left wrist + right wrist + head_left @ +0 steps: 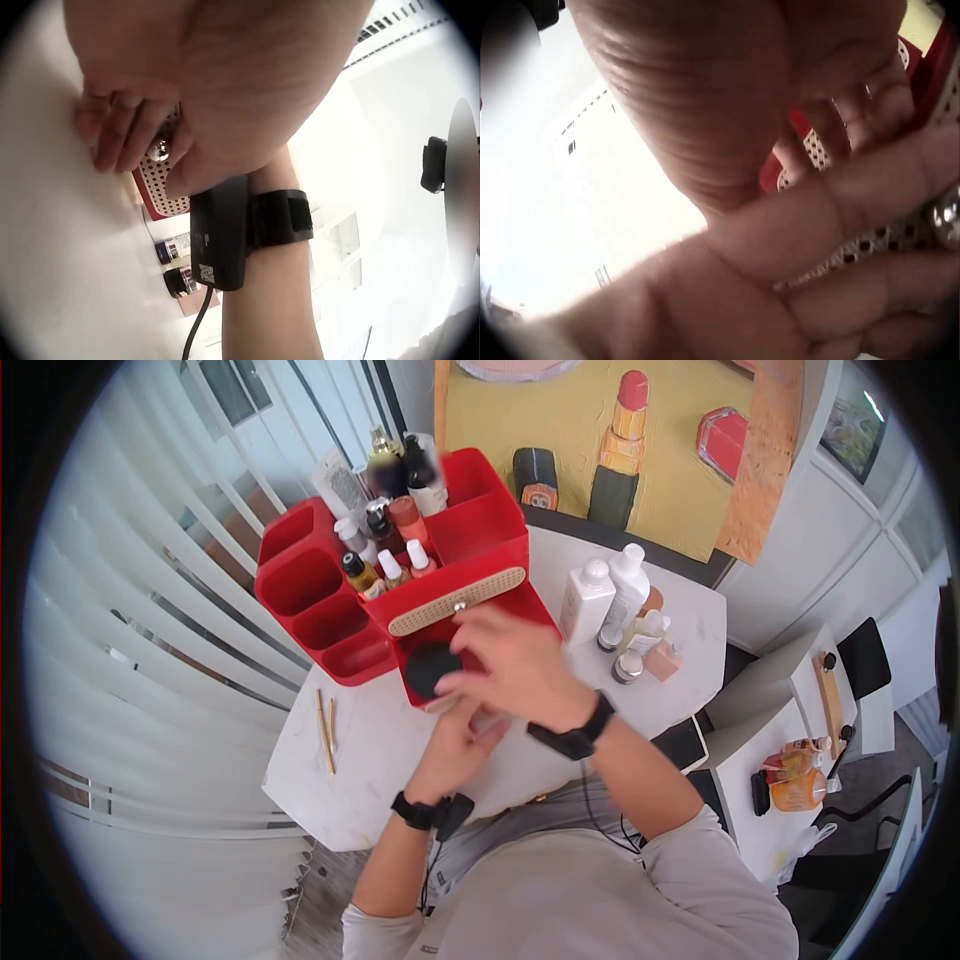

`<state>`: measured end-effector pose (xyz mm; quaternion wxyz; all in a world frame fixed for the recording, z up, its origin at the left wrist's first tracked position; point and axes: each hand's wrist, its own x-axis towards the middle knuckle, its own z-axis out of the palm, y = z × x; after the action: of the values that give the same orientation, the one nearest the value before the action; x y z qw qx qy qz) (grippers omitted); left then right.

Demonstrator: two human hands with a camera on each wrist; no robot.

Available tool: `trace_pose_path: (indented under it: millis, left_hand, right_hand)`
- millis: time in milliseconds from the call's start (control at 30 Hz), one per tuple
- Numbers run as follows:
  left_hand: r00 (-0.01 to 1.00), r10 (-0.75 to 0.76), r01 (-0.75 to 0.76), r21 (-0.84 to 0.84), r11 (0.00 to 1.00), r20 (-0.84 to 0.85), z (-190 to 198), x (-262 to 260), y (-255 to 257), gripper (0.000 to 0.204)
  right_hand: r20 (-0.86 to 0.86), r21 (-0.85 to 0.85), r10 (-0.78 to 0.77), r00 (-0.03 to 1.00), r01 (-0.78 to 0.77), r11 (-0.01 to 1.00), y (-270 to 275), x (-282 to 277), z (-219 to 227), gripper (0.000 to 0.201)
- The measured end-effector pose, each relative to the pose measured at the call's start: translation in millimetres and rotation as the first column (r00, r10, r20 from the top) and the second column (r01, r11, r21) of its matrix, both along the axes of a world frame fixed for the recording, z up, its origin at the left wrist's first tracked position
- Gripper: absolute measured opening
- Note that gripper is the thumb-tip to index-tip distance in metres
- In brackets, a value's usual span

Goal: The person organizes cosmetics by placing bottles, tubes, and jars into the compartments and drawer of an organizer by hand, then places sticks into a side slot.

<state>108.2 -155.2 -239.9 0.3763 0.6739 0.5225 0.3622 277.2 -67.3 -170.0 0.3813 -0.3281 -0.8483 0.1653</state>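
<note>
A red organizer (465, 565) stands on a white table, its lower drawer (532, 612) pulled out. Over the left part of that drawer is a round black case (430, 670), seen from above. My right hand (525, 665) grips its right edge between thumb and fingers. Under it, at the drawer's front, is my left hand (447, 752), thumb and fingers on either side of a silver knob (159, 151). Woven cane covers the drawer front (156, 181) behind those fingers. The right wrist view shows both hands crossing close to the cane panel; the case is hidden there.
Bottles and nail polishes (392, 567) fill the organizer's upper part. White bottles (588, 600) and small jars (628, 667) stand to the right on the table (340, 800). Two thin gold sticks (326, 730) lie at the left. A framed lipstick painting (680, 490) leans behind.
</note>
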Motion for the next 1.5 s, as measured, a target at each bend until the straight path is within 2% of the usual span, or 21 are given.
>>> trace_pose_path:
  millis: [100,167,267,367,567,600,667,733,767,800,867,900,1000,1100,1167,1233,1267,1333,1367,1433,1500]
  left_hand:
    - [0.997,-0.006,-0.006,0.156,0.988,0.075,-1,-5,26,0.050]
    - [1.000,0.003,-0.005,0.087,0.996,0.021,-6,-18,48,0.056]
    - [0.999,0.019,-0.022,0.061,0.998,0.045,-1,-24,74,0.057]
    - [0.996,0.019,-0.029,0.125,0.992,0.082,-6,-34,93,0.057]
    - [0.988,-0.073,0.068,0.038,0.997,0.136,13,-39,88,0.050]
    - [0.963,-0.086,0.069,0.077,0.995,0.255,9,-37,90,0.051]
    - [0.952,-0.066,0.034,0.108,0.994,0.299,18,-31,90,0.052]
    - [0.936,-0.052,0.003,0.139,0.990,0.348,29,-25,90,0.053]
    - [0.909,-0.027,0.005,0.055,0.998,0.417,35,-23,90,0.054]
    - [0.877,0.003,0.012,-0.029,1.000,0.480,38,-23,91,0.055]
    - [0.861,-0.022,0.028,-0.003,1.000,0.508,24,-26,95,0.055]
    - [0.846,-0.049,0.047,0.018,0.999,0.531,15,-29,95,0.056]
    - [0.878,-0.057,0.037,0.051,0.998,0.474,11,-15,65,0.058]
    - [0.889,-0.044,0.026,0.046,0.999,0.455,17,0,34,0.059]
    - [0.886,-0.056,0.030,0.063,0.998,0.459,14,4,22,0.060]
    - [0.847,0.019,0.002,-0.039,0.999,0.532,20,7,14,0.061]
    - [0.851,0.010,0.010,-0.035,0.999,0.525,21,6,14,0.061]
    - [0.844,0.000,-0.002,0.002,1.000,0.537,20,5,16,0.061]
    - [0.848,-0.007,0.004,0.006,1.000,0.531,18,4,18,0.061]
    - [0.830,-0.003,0.011,-0.010,1.000,0.558,14,3,19,0.060]
    - [0.837,-0.021,0.016,0.013,1.000,0.547,14,9,17,0.059]
  right_hand:
    - [0.025,0.244,-0.314,0.949,0.299,0.922,11,50,38,0.054]
    - [0.095,0.196,-0.423,0.901,0.400,0.895,19,83,57,0.079]
    - [0.298,0.160,-0.408,0.863,0.376,0.913,36,112,55,0.092]
    - [0.372,0.075,-0.316,0.873,0.311,0.947,47,120,41,0.097]
    - [0.392,0.103,-0.299,0.870,0.281,0.954,44,113,42,0.102]
    - [0.392,0.073,-0.266,0.881,0.259,0.963,38,112,47,0.101]
    - [0.397,0.050,-0.231,0.888,0.231,0.972,30,110,49,0.099]
    - [0.275,-0.018,-0.123,0.953,0.133,0.991,18,102,47,0.099]
    - [0.280,-0.012,-0.122,0.952,0.131,0.991,11,99,49,0.099]
    - [0.209,-0.111,-0.106,0.972,0.131,0.985,3,95,54,0.098]
    - [0.095,-0.311,-0.121,0.988,0.144,0.939,-11,91,72,0.094]
    - [0.098,-0.311,-0.115,0.989,0.140,0.940,-17,91,80,0.094]
    - [-0.269,-0.231,-0.111,0.957,0.048,0.972,-23,92,95,0.091]
    - [-0.357,-0.066,-0.017,0.934,-0.007,0.998,-19,82,112,0.090]
    - [-0.380,-0.129,-0.004,0.925,-0.049,0.990,-12,66,120,0.089]
    - [-0.114,-0.094,0.018,0.993,-0.029,0.995,-2,49,121,0.082]
    - [-0.122,-0.089,0.010,0.992,-0.021,0.996,6,41,120,0.082]
    - [0.042,0.237,0.080,0.996,-0.087,0.968,21,25,118,0.064]
    - [0.035,0.242,0.074,0.997,-0.080,0.967,23,17,120,0.064]
    - [0.253,0.270,0.068,0.965,-0.138,0.953,24,1,122,0.045]
    - [0.264,0.313,0.088,0.960,-0.172,0.934,29,-10,116,0.038]
